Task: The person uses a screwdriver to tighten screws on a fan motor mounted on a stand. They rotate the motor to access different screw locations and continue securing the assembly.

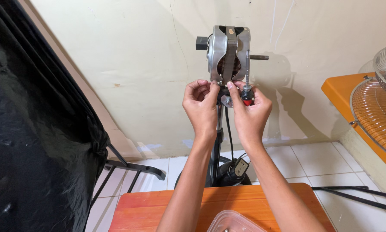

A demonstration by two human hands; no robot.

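A bare metal fan motor (228, 52) stands on top of a dark upright stand pole (218, 141), its shaft sticking out to the right. My left hand (200, 105) pinches the joint just under the motor with its fingertips. My right hand (249, 109) touches the same joint with the thumb and is closed around a screwdriver (247, 88) with a red and black handle. The screwdriver's shank points upward beside the motor. What the fingertips pinch at the joint is hidden.
The round fan base (221, 174) with a black cable and plug sits on the white tiled floor. An orange wooden table (158, 208) with a clear plastic container (236, 222) lies near me. Wire fan guards (379, 107) rest on an orange shelf at right. Black cloth (34, 129) hangs at left.
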